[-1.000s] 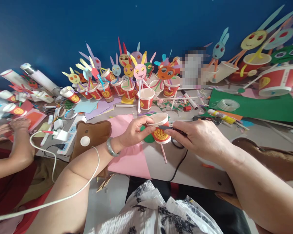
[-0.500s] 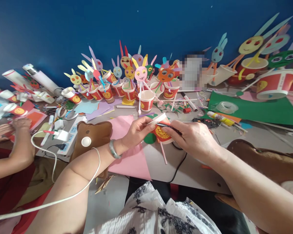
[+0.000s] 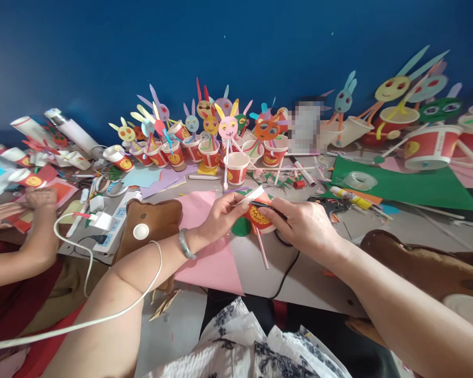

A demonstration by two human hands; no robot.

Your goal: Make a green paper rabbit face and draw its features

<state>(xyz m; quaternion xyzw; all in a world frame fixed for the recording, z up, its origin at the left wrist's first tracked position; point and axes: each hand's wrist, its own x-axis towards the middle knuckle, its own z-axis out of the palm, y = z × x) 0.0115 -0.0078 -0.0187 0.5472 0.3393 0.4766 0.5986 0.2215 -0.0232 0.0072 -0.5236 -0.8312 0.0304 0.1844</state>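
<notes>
So the left hand (image 3: pixel 223 214) has its fingers pinched tight on the rim of a red-and-white paper cup (image 3: pixel 262 216), and the right hand (image 3: pixel 301 218) is clamped around a thin dark tool (image 3: pixel 262 203), which lies across the cup just below the rim. Can't make out what the tool is exactly. The cup is held between the two sets of fingers, and it's tipped now: a second ago you could see down into its mouth, here the rim is almost edge-on. A pink striped straw (image 3: pixel 264 253) pokes out below it, pretty much where it was. Just under the left fingers there's a green paper circle (image 3: pixel 241 227), and a pink sheet (image 3: pixel 207 262) spreads beneath that wrist. A black cable (image 3: pixel 288 273) runs down the table (image 3: pixel 311 283) below the right fingers. Off to their right are a glue tube (image 3: pixel 349 197) and a clear tape roll (image 3: pixel 359 180). Straight beyond both hands stands a pink rabbit face (image 3: pixel 228 127) in its own cup, same spot as before. Left of the fingers: a brown bear-shaped piece (image 3: pixel 153 214), then a power strip (image 3: pixel 116 218), and way out a co-worker's hand (image 3: pixel 42 197).
</notes>
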